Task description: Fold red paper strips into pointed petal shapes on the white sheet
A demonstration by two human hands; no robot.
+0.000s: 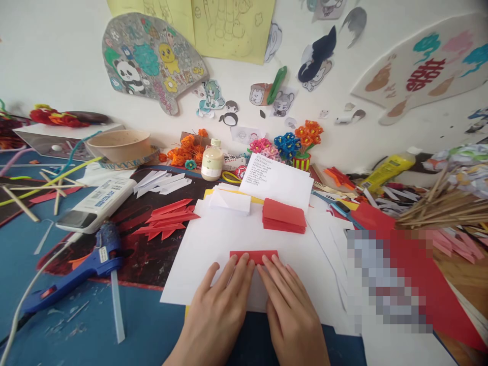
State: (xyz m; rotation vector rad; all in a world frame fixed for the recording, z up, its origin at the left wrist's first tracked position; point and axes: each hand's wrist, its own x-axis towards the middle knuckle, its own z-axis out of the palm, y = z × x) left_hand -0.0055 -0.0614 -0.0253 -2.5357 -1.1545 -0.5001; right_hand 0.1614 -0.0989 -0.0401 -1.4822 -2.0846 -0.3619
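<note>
A narrow red paper strip (253, 254) lies on the white sheet (190, 284), in front of me. My left hand (221, 305) rests on its left part, fingers stretched out and fingertips on its near edge. On the right part of the strip lie the fingertips of my right hand (290, 310), also stretched out. Behind the strip are a stack of red paper rectangles (284, 216) and, to its left, folded white paper (231, 202). Pointed red folded pieces (168, 218) form a pile at the left, with white folded pieces (162, 182) behind them.
A blue glue gun (82, 274) with a cable lies at the left, near a white power strip (97, 206). Farther back stand a bowl (120, 147) and a small bottle (212, 161). Wooden sticks (434, 203) and large red paper (412, 254) are at the right.
</note>
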